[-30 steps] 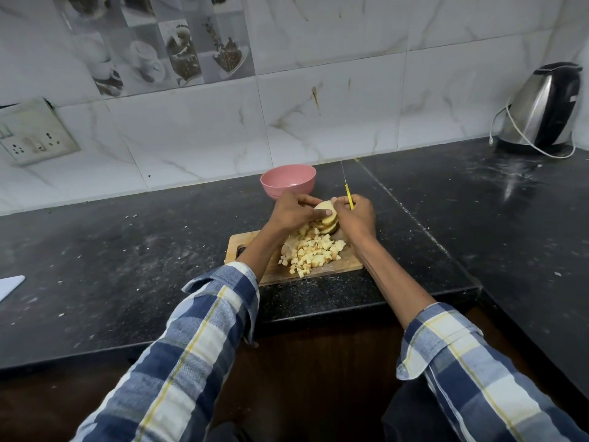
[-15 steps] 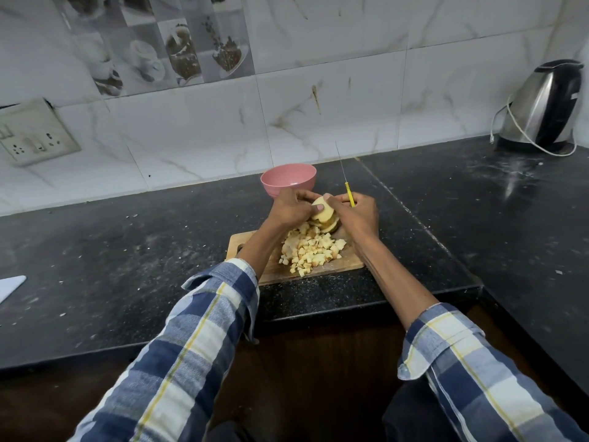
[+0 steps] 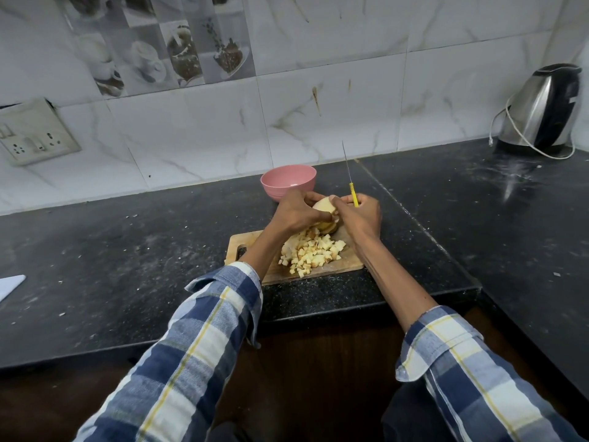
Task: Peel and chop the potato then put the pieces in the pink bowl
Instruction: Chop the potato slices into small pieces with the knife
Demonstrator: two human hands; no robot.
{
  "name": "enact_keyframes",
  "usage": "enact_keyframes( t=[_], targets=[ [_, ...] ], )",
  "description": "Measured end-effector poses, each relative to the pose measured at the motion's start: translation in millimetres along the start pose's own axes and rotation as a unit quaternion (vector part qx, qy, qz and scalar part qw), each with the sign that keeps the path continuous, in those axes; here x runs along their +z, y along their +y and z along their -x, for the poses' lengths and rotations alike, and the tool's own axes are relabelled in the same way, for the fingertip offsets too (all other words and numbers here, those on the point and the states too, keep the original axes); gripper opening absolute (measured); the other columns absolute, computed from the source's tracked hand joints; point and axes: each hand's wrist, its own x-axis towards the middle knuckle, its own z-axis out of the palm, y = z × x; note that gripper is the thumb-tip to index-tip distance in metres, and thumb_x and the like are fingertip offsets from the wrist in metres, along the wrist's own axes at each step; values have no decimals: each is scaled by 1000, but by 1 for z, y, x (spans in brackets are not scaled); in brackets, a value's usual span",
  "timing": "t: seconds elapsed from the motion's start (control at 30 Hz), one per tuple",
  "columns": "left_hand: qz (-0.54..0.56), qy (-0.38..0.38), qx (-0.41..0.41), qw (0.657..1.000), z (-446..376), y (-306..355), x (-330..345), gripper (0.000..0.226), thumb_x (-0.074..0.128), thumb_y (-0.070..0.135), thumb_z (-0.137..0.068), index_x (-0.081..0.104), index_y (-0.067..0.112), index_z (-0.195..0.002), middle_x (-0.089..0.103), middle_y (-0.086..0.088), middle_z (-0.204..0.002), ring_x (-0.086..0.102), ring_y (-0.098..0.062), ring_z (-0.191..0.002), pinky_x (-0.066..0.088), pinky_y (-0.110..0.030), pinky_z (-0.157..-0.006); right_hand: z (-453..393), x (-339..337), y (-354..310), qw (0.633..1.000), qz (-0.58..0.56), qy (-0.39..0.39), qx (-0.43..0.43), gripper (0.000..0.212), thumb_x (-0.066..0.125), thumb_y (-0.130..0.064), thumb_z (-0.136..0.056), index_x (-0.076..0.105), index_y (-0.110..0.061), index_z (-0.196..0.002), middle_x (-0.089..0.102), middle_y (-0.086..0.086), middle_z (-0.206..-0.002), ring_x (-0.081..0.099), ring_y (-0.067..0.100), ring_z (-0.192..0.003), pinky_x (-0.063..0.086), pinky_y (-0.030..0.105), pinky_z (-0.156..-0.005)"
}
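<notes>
A pale peeled potato piece (image 3: 322,206) sits at the far end of the wooden cutting board (image 3: 251,242), held between both hands. My left hand (image 3: 294,212) grips it from the left. My right hand (image 3: 358,218) touches it from the right and also grips a yellow-handled knife (image 3: 350,183), blade pointing up and away. A heap of small potato cubes (image 3: 310,255) lies on the board in front of the hands. The pink bowl (image 3: 288,180) stands just behind the board; its inside is not visible.
Black stone counter (image 3: 127,250) dusted with crumbs runs left and right. A steel kettle (image 3: 541,110) with a white cord stands at the back right. A socket plate (image 3: 32,132) is on the tiled wall. A white object (image 3: 9,285) lies at the far left edge.
Both hands have closed in tighter around the potato piece, turning it slightly. The knife blade has tilted a little further upright. The cubes and bowl stay put.
</notes>
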Motion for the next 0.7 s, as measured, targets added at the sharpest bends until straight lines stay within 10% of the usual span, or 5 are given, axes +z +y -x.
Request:
enact_keyframes(
  t=[0.5, 0.7],
  targets=[
    [93, 25, -37, 995, 5, -3, -9, 18, 85, 27, -85, 82, 14, -97, 79, -9, -98, 72, -25, -92, 57, -44, -96, 3, -2, 2, 999, 27, -9, -16, 39, 63, -46, -95, 74, -10, -85, 74, 3, -71, 69, 15, -72, 45, 27, -64],
    [91, 35, -32, 995, 15, -8, -20, 41, 85, 29, -85, 74, 12, -121, 79, 1, -106, 74, -14, -101, 58, -23, -84, 6, -3, -4, 999, 41, -4, -7, 42, 59, -52, -96, 74, -14, -86, 73, 0, -78, 69, 19, -76, 53, 36, -73]
  ],
)
